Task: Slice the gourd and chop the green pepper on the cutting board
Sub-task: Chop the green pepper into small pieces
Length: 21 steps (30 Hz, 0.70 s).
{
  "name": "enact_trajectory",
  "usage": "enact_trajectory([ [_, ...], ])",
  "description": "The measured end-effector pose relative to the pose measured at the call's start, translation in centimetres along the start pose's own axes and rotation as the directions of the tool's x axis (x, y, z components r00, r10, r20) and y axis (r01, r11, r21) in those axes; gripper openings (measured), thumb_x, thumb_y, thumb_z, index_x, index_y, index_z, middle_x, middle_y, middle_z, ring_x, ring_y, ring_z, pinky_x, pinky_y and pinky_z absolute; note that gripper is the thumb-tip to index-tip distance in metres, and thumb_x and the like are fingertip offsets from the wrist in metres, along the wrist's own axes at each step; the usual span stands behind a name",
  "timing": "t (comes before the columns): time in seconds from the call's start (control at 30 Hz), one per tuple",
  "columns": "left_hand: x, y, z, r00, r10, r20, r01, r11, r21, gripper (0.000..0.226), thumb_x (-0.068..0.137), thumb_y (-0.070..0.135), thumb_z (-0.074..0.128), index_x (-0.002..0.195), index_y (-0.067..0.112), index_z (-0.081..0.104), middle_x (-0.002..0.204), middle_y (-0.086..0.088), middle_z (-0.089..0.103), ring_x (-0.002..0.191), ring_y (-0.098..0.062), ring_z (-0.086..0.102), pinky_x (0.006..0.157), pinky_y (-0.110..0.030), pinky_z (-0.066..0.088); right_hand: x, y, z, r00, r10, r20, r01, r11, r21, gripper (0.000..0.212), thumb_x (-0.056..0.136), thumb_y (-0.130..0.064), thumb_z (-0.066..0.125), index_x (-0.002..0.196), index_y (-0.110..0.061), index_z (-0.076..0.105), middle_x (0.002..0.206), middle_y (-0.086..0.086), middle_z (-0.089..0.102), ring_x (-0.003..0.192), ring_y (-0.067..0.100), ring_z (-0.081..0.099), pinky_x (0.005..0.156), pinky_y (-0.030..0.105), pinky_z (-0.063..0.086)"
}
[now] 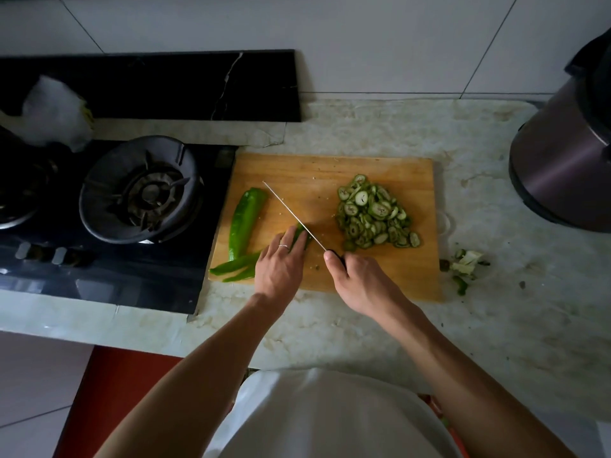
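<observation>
Midboard, right hand [358, 279] gripping knife [294, 216], left hand [281, 259] flat on pepper piece [302, 238], bare cutting board [297, 166] behind.

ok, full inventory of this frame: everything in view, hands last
cutting board: 1, wooden, on the counter right of the stove
gourd slices: one pile, green and white, right part of the board
pepper half: 1, green, left part of the board
pepper strips: 2, green, board's near-left corner
knife: 1, thin blade, dark handle, over the board
stove: 1, black, left
scraps: small heap, green and white, counter right of the board
cooker: 1, dark metallic, far right
left hand: presses a pepper piece
right hand: grips the knife
</observation>
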<state>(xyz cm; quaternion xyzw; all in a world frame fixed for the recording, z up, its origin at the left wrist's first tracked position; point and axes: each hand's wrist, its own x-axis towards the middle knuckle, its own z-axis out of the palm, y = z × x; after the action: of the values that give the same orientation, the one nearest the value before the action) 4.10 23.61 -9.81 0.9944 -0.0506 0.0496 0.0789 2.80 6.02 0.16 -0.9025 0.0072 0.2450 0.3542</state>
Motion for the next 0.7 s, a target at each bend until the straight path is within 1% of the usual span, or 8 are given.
enact_trajectory([
  [0.1,-0.1,0.3,0.1,1.000,-0.024,-0.019,0.024,1.000,0.010,0.035,0.099,0.026,0.058,0.133,0.022,0.057,0.142,0.004,0.052,0.121,-0.021,0.056,0.079,-0.039,0.058,0.3,0.3,0.1,1.000,0.005,0.012,-0.005,1.000,0.025,0.053,0.102,-0.056,0.032,0.075,-0.015,0.053,0.078,0.007,0.062,0.069,0.023,0.057,0.055,0.032,0.035],
  [0.2,-0.4,0.4,0.2,0.997,-0.069,-0.039,0.069,0.997,0.018,0.036,0.096,0.023,0.061,0.132,0.021,0.059,0.142,0.003,0.053,0.121,-0.022,0.057,0.080,-0.040,0.057,0.5,0.1,0.2,1.000,-0.012,0.029,0.011,0.999,0.042,0.054,0.102,-0.056,0.032,0.072,-0.015,0.051,0.074,0.007,0.060,0.066,0.022,0.057,0.050,0.030,0.033],
  [0.27,-0.8,0.2,0.3,0.991,-0.115,-0.063,0.117,0.993,0.028,0.037,0.095,0.023,0.064,0.131,0.021,0.060,0.140,0.001,0.055,0.120,-0.024,0.058,0.079,-0.042,0.057,0.6,-0.3,0.3,0.998,-0.040,0.055,0.038,0.999,0.033,0.055,0.103,-0.054,0.031,0.075,-0.013,0.054,0.073,0.005,0.059,0.066,0.022,0.056,0.052,0.032,0.034],
  [0.33,-1.0,0.0,0.2,0.987,-0.146,-0.070,0.149,0.988,0.028,0.036,0.095,0.024,0.065,0.131,0.022,0.061,0.139,0.001,0.056,0.121,-0.024,0.058,0.077,-0.042,0.056,0.5,-0.6,0.2,0.995,-0.067,0.071,0.067,0.998,0.003,0.052,0.104,-0.053,0.031,0.081,-0.012,0.055,0.075,0.004,0.058,0.070,0.024,0.055,0.057,0.033,0.033],
  [0.43,-1.3,-0.2,0.2,0.987,-0.150,-0.051,0.152,0.988,0.035,0.036,0.096,0.026,0.063,0.132,0.024,0.059,0.140,0.003,0.055,0.122,-0.024,0.056,0.080,-0.043,0.055,0.2,-0.6,0.0,0.992,-0.106,0.071,0.109,0.993,-0.044,0.047,0.104,-0.051,0.031,0.086,-0.015,0.054,0.078,0.002,0.056,0.071,0.023,0.052,0.061,0.030,0.032],
  [0.53,-1.3,-0.2,0.2,0.988,-0.150,-0.039,0.152,0.988,0.036,0.037,0.097,0.028,0.061,0.134,0.027,0.057,0.142,0.006,0.053,0.123,-0.023,0.054,0.082,-0.043,0.054,0.1,-0.5,0.0,0.989,-0.133,0.063,0.138,0.987,-0.084,0.044,0.104,-0.051,0.032,0.086,-0.015,0.051,0.076,0.002,0.053,0.069,0.024,0.051,0.058,0.031,0.030],
  [0.63,-1.3,-0.2,0.1,0.990,-0.138,-0.039,0.140,0.989,0.037,0.039,0.096,0.028,0.062,0.135,0.026,0.057,0.143,0.005,0.053,0.122,-0.024,0.055,0.079,-0.043,0.055,0.3,-0.2,0.0,0.990,-0.126,0.057,0.131,0.987,-0.094,0.046,0.103,-0.053,0.032,0.084,-0.015,0.051,0.070,0.001,0.052,0.068,0.026,0.053,0.051,0.033,0.030],
  [0.7,-1.3,-0.3,-0.1,0.991,-0.128,-0.029,0.129,0.991,0.040,0.038,0.096,0.027,0.062,0.134,0.025,0.057,0.143,0.005,0.053,0.121,-0.024,0.055,0.078,-0.043,0.055,0.3,-0.2,0.0,0.991,-0.124,0.051,0.129,0.985,-0.114,0.048,0.103,-0.054,0.031,0.084,-0.015,0.052,0.071,0.003,0.053,0.067,0.027,0.053,0.053,0.033,0.032],
])
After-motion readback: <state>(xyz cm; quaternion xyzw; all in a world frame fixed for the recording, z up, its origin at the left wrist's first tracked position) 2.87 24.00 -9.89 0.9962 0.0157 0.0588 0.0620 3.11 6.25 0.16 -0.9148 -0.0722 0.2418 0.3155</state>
